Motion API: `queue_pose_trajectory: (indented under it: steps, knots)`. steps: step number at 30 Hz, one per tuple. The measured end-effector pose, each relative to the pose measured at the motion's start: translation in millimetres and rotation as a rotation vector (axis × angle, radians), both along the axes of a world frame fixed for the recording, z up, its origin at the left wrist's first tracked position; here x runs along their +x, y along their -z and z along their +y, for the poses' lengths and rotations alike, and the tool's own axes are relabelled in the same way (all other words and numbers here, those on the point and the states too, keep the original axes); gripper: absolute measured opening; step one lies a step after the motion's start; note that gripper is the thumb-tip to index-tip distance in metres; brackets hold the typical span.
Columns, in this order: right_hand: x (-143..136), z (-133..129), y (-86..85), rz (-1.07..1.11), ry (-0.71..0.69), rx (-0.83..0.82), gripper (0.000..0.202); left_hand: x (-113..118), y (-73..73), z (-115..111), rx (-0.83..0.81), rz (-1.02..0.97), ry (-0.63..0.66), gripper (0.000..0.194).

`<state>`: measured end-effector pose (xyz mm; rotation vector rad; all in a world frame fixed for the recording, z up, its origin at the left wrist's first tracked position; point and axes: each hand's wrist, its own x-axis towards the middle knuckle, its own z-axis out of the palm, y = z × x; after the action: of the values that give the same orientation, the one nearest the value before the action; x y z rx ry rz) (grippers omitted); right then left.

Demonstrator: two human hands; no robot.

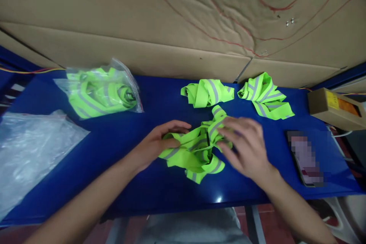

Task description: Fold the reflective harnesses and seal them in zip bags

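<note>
A loosely bunched neon yellow-green reflective strap vest point(197, 148) with grey stripes lies on the blue tabletop in front of me. At its left side, my left hand point(160, 141) is closed on the straps, thumb over them and fingers curled behind. My right hand point(246, 146) is at the vest's right side, slightly blurred, its fingers bent but apart against the edge of the straps. Behind it sit two more folded bundles of the same kind, a compact vest bundle point(208, 93) and a looser vest bundle point(265, 97) to the right.
A clear zip bag point(100, 91) with a green vest inside lies at the back left. Several empty-looking plastic bags point(31, 152) spread over the left side. A blurred-out phone point(305, 158) and a cardboard box point(336, 108) are on the right. Cardboard point(171, 57) walls the rear.
</note>
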<state>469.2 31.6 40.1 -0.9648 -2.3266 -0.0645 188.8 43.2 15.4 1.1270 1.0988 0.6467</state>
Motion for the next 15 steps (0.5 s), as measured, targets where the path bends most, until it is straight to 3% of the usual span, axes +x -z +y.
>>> queue_pose_trajectory:
  steps: [2, 4, 7, 9, 11, 15]
  knots:
    - [16, 15, 0.4, -0.012, 0.215, -0.125, 0.035, -10, -2.1, 6, 0.133, 0.130, 0.009, 0.036]
    - [26, 26, 4.6, -0.005, 0.283, -0.256, 0.034, -17, -3.2, 9, 0.370, 0.354, -0.034, 0.030]
    - [26, 30, 11.2, -0.011, 0.210, -0.354, 0.029, -17, -4.8, 4, 0.796, 0.690, -0.219, 0.023]
    - [19, 25, 13.5, 0.002, 0.105, -0.380, 0.030, -13, -6.7, -3, 1.018, 0.765, -0.276, 0.024]
    - [8, 18, 15.1, 0.115, -0.033, -0.476, 0.033, -9, -8.6, -10, 1.160, 0.751, -0.211, 0.029]
    - [-7, 12, 21.1, 0.521, -0.196, -0.804, 0.043, -2, -6.1, -18, 1.244, 0.723, 0.095, 0.047]
